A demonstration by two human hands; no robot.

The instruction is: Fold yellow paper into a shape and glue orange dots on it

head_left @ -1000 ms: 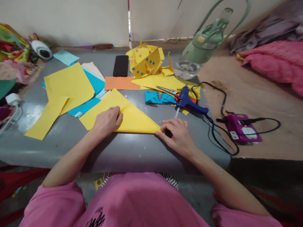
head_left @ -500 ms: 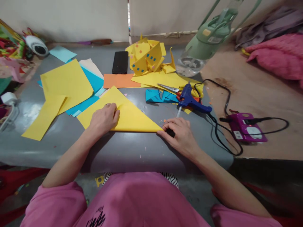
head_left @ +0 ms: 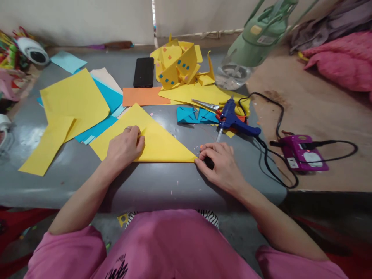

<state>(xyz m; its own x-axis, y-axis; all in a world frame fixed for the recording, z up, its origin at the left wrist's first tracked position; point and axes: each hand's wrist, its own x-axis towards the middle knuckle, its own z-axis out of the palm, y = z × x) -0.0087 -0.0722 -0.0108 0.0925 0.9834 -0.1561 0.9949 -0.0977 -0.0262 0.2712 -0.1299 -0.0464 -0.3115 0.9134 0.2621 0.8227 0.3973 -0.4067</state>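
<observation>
A sheet of yellow paper, folded into a triangle with its long folded edge toward me, lies on the grey table. My left hand rests on its left part, fingers curled and pressed down on the paper; a ring shows on one finger. My right hand pinches the sharp right corner of the sheet between thumb and fingers. A dark object shows partly under the right hand's fingers; its kind is hidden. Just beyond that hand lies a blue glue gun with a clear glue stick.
Scissors and a folded blue paper strip lie beyond the triangle. Further back are a yellow paper model, a phone and a green bottle. Yellow sheets lie left; a corded purple power socket sits right.
The view has shifted slightly, so things on the table sit a little further left. Both hands keep their places on the yellow paper, with hardly any movement.
</observation>
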